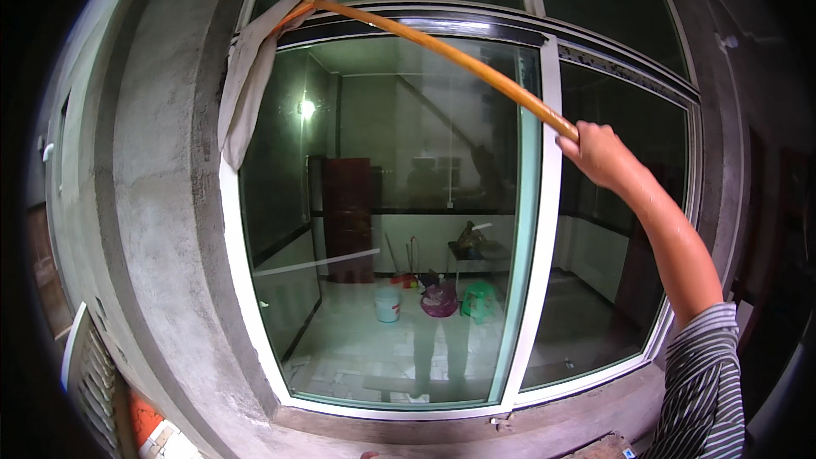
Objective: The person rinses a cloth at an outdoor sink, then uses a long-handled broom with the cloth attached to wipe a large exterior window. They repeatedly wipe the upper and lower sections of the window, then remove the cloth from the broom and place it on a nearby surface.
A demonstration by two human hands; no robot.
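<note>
My right hand, at the right, grips the lower end of a wooden pole. The pole slopes up to the left to an orange mop head draped with a grey cloth. The cloth lies at the upper left corner of a white-framed window and hangs down along the left frame. At the bottom edge a small bit of skin shows, perhaps a fingertip of my left hand; the rest of that hand is out of view.
A rough cement wall flanks the window at left, above a sill with small debris. Behind the glass are a light blue bucket, a purple bag, a green stool and a dark red door. A wooden board lies at lower right.
</note>
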